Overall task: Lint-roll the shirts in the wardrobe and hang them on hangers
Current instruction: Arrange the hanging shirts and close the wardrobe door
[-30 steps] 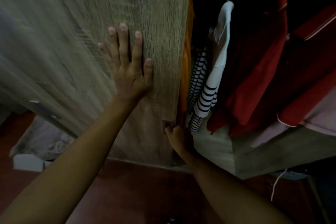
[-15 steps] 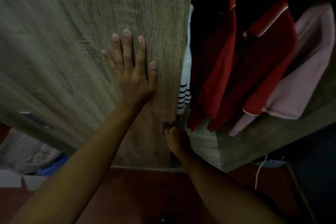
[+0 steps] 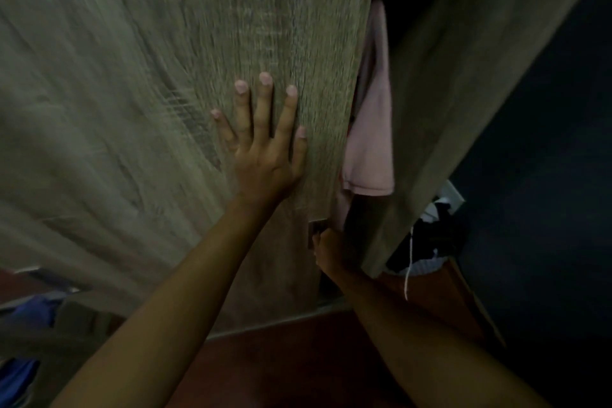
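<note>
My left hand [image 3: 265, 146] lies flat, fingers spread, on the wood-grain wardrobe door [image 3: 165, 76]. My right hand [image 3: 331, 250] is closed on the small dark handle [image 3: 314, 228] at the door's lower right edge. In the narrow dark gap between the door and the wardrobe's side panel [image 3: 447, 93], only a pink shirt [image 3: 371, 142] shows, hanging down. The red and striped shirts are hidden behind the door.
A white cord [image 3: 409, 262] and dark and white cloth [image 3: 430, 235] lie beside the wardrobe's right side. The floor [image 3: 298, 358] is reddish brown. Blue cloth [image 3: 33, 311] lies at the lower left. A dark wall [image 3: 546, 175] stands to the right.
The door has slid right, and the gap has narrowed. The striped and red shirts went out of sight; only the pink one still shows. Both hands kept their places on the door.
</note>
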Available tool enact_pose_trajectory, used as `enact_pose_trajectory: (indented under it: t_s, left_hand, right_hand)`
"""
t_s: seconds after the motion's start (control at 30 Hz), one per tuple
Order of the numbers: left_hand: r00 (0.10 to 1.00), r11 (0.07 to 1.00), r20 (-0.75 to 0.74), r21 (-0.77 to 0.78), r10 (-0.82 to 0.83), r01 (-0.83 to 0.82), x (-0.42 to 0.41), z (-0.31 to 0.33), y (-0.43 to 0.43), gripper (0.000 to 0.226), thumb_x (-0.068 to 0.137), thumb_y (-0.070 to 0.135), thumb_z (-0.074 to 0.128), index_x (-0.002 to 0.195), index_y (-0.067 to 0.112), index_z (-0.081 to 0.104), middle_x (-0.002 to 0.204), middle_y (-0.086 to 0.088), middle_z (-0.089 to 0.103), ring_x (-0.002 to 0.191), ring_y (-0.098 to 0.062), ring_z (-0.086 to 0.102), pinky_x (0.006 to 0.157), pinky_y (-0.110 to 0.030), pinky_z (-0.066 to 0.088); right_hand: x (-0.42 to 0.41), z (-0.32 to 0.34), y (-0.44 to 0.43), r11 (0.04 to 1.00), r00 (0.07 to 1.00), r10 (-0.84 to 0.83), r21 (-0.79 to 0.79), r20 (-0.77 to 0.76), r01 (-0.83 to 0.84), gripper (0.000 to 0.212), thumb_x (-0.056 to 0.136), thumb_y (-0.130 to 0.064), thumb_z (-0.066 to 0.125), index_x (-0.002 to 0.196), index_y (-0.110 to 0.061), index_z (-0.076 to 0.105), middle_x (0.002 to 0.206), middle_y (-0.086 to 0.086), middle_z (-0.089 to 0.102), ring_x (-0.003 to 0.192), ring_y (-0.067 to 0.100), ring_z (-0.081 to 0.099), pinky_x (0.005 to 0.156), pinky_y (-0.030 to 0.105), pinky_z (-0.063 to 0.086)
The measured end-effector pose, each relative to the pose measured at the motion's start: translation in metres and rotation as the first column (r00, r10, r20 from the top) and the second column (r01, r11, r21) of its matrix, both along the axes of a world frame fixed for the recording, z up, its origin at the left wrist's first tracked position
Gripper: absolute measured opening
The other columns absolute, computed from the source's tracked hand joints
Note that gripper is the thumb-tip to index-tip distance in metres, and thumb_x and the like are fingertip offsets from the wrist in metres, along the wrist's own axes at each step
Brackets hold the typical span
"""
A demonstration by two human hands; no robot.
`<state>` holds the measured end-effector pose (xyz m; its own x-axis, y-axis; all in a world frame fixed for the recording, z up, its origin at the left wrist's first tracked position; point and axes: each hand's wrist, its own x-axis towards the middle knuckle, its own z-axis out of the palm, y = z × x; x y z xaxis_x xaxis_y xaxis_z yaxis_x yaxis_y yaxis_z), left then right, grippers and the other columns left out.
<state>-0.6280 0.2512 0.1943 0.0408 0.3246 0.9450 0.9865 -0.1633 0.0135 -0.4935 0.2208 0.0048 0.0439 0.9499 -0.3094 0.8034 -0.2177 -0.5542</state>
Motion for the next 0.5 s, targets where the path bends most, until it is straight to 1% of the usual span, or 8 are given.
enact_pose_trajectory:
  t_s: [0.13, 0.2, 0.23, 0.33, 0.43, 0.5]
  left_hand:
    - [0.994, 0.998, -0.094, 0.020, -0.054, 0.056, 0.063, -0.008, 0.022, 0.057, 0.094, 0.029, 0.059, 0.147, 0.017, 0.043, 0.151, -0.014, 0.039, 0.153, -0.024, -0.003, 0.119, -0.054, -0.003]
    - [0.990, 0.997, -0.123, 0.023, -0.070, 0.074, 0.090, -0.012, 0.032, 0.056, 0.093, 0.028, 0.060, 0.146, 0.016, 0.046, 0.150, -0.015, 0.045, 0.153, -0.024, 0.000, 0.119, -0.054, -0.002]
    - [0.989, 0.996, -0.127, 0.027, -0.078, 0.082, 0.103, -0.012, 0.036, 0.055, 0.093, 0.027, 0.061, 0.145, 0.016, 0.048, 0.149, -0.015, 0.047, 0.153, -0.025, 0.001, 0.119, -0.054, -0.001]
    - [0.988, 0.996, -0.130, 0.034, -0.082, 0.087, 0.136, -0.012, 0.045, 0.054, 0.092, 0.027, 0.061, 0.144, 0.015, 0.051, 0.149, -0.015, 0.047, 0.153, -0.024, 0.001, 0.119, -0.054, -0.001]
    - [0.988, 0.994, -0.125, 0.039, -0.094, 0.100, 0.155, -0.012, 0.050, 0.054, 0.092, 0.026, 0.060, 0.145, 0.015, 0.050, 0.150, -0.014, 0.045, 0.153, -0.024, 0.001, 0.119, -0.054, -0.001]
    - [0.988, 0.993, -0.117, 0.051, -0.100, 0.106, 0.160, -0.013, 0.050, 0.055, 0.093, 0.026, 0.059, 0.145, 0.015, 0.048, 0.150, -0.014, 0.045, 0.153, -0.024, 0.001, 0.119, -0.054, -0.001]
  right_hand:
    - [0.070, 0.005, 0.018, 1.000, 0.998, -0.017, 0.004, 0.053, 0.017, 0.037, 0.101, -0.028, 0.037, 0.111, -0.004, 0.064, 0.110, 0.019, 0.066, 0.103, 0.037, 0.063, 0.089, 0.046, 0.052]
    - [0.099, 0.004, 0.027, 0.996, 0.993, -0.090, -0.005, 0.075, 0.091, 0.037, 0.102, -0.031, 0.039, 0.105, -0.006, 0.066, 0.106, 0.015, 0.068, 0.101, 0.034, 0.065, 0.084, 0.041, 0.054]
    - [0.110, 0.004, 0.030, 0.994, 0.992, -0.106, -0.018, 0.063, 0.108, 0.037, 0.103, -0.031, 0.039, 0.105, -0.006, 0.067, 0.106, 0.014, 0.068, 0.101, 0.033, 0.066, 0.085, 0.041, 0.055]
    - [0.140, 0.008, 0.036, 0.992, 0.991, -0.117, -0.030, 0.059, 0.119, 0.038, 0.104, -0.028, 0.039, 0.113, -0.002, 0.065, 0.114, 0.016, 0.066, 0.106, 0.034, 0.063, 0.090, 0.043, 0.052]
    - [0.163, 0.008, 0.041, 0.991, 0.989, -0.133, -0.018, 0.060, 0.134, 0.034, 0.103, -0.027, 0.041, 0.118, -0.005, 0.062, 0.120, 0.015, 0.064, 0.109, 0.033, 0.062, 0.090, 0.041, 0.050]
    - [0.170, 0.009, 0.042, 0.994, 0.992, -0.108, -0.008, 0.061, 0.109, 0.033, 0.103, -0.024, 0.041, 0.116, -0.003, 0.064, 0.117, 0.016, 0.065, 0.107, 0.033, 0.063, 0.088, 0.040, 0.051]
